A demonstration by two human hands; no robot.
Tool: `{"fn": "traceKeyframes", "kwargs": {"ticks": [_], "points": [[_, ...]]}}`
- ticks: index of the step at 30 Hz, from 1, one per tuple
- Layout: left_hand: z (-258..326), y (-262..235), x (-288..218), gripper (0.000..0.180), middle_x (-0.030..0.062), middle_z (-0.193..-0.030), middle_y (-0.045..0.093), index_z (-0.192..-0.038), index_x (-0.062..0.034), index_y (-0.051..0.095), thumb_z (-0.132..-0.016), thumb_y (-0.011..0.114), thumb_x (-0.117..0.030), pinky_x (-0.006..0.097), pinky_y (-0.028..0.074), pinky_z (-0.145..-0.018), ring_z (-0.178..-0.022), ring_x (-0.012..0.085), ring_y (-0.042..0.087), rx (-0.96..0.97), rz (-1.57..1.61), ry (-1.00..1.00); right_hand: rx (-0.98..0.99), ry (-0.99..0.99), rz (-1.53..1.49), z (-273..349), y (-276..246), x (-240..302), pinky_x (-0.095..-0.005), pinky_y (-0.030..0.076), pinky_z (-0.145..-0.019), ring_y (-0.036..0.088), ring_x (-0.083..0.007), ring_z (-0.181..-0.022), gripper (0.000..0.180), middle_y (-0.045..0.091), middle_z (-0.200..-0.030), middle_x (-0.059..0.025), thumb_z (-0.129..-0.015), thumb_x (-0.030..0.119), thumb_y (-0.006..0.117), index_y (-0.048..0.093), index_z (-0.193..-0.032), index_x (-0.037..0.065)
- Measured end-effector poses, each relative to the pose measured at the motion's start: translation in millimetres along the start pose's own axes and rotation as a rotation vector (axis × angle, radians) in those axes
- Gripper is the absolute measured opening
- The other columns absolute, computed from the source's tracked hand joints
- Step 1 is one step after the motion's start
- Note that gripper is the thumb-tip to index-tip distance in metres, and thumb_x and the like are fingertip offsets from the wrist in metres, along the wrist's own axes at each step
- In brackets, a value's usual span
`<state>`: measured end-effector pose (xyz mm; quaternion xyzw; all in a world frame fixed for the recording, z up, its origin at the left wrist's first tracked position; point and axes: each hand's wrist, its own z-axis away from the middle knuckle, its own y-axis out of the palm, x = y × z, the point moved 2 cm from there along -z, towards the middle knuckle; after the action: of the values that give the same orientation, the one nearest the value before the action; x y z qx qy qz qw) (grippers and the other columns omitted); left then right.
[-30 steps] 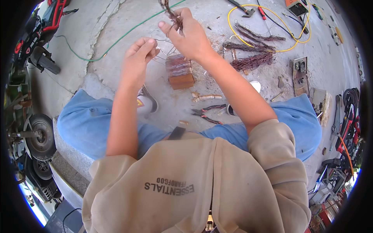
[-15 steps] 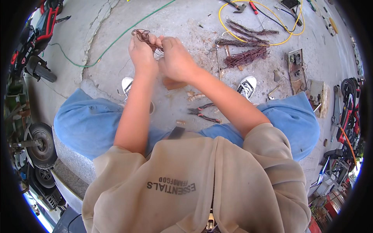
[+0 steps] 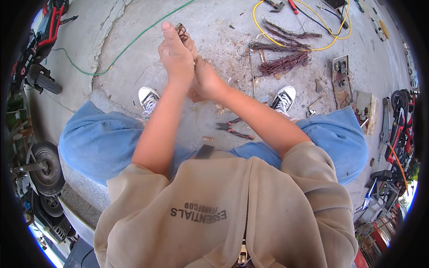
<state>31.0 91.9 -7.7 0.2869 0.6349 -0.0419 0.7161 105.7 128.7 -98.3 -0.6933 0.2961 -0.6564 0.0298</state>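
Note:
Over the floor, beyond my shoes, my left hand (image 3: 176, 56) is closed round a small bundle of dark reddish-brown wire (image 3: 181, 32), its thumb sticking up. Loops of the wire poke out past the fingers. Pressed against the heel of that hand is my right hand (image 3: 209, 80), closed on the lower end of the bundle; its fingertips are mostly hidden. A loose thin strand (image 3: 149, 68) curves out left of the hands. Red-and-black pliers (image 3: 232, 128) lie on the floor between my legs. Partly behind my right hand sits a reddish block (image 3: 195, 95).
Several similar wire bundles (image 3: 286, 64) lie at the far right, near a yellow hose (image 3: 254, 18), a hammer (image 3: 276, 6) and a red-handled screwdriver (image 3: 295, 10). A green hose (image 3: 134, 44) crosses the left. Rusty metal parts (image 3: 342, 82) lie right. Wheels (image 3: 44, 167) stand left.
My left hand has turned, its thumb now up and the wire mostly inside its grip. My right hand has shifted slightly right and nearer, below the left.

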Motion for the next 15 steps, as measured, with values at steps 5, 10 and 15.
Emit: {"fn": "traceKeyframes", "kwargs": {"ticks": [5,10,15], "points": [[-6,11,2,0.065,-0.0044,-0.052,0.023,-0.059,-0.0134,0.025,-0.095,0.039,-0.066,0.028,0.018,-0.044,-0.047,0.0097,0.019,0.111,-0.097,0.152,0.075,-0.114,-0.059,-16,-22,-18,-0.0442,0.050,-0.074,0.063,-0.0414,-0.083,0.031,0.065,-0.090,-0.0248,-0.091,0.018,0.060,0.050,-0.112,-0.002],[-12,14,-4,0.066,-0.0049,-0.051,0.020,-0.058,-0.0141,0.024,-0.094,0.040,-0.067,0.028,0.015,-0.044,-0.045,0.0096,0.016,0.039,0.084,0.030,0.314,0.241,-0.150,-17,-50,9,-0.0366,0.048,-0.083,0.062,-0.0281,-0.093,0.026,0.066,-0.099,-0.0168,-0.089,0.021,0.066,0.059,-0.104,0.001],[-15,25,4,0.067,-0.0050,-0.050,0.017,-0.057,-0.0146,0.022,-0.093,0.038,-0.068,0.029,0.012,-0.042,-0.044,0.0095,0.014,0.212,0.120,-0.031,0.211,0.300,-0.532,-14,-45,-13,-0.0332,0.050,-0.076,0.061,-0.0190,-0.078,0.022,0.067,-0.086,-0.0116,-0.091,0.021,0.064,0.061,-0.104,0.003]]}}
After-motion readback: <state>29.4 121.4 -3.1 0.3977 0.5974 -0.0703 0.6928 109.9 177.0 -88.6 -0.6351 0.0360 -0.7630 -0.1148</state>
